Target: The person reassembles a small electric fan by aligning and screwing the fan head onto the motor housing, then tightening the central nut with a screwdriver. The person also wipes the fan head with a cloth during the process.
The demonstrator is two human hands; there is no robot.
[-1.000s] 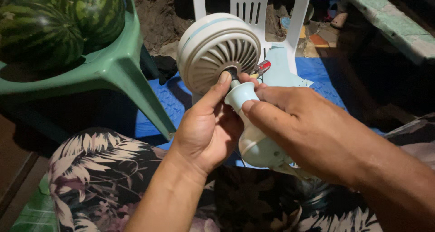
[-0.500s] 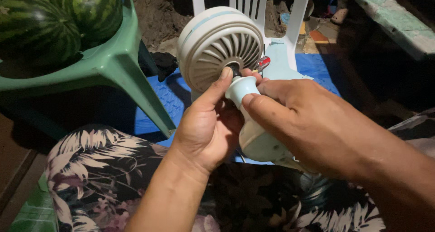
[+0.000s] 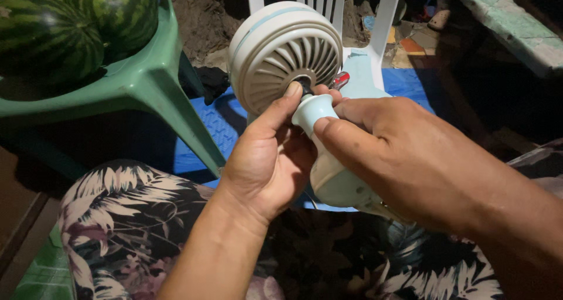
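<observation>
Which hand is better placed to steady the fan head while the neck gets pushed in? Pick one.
Left. The left hand has its thumb up at the hub of the fan head, right beside the joint. The right hand is wrapped over the pale neck piece, so it does the pushing.

Two watermelons (image 3: 70,24) lie on a green chair (image 3: 146,86).

Melons (image 3: 76,24) on chair (image 3: 146,83), left of fan (image 3: 284,54)

pale fan motor housing (image 3: 284,54), tilted, held aloft
</observation>
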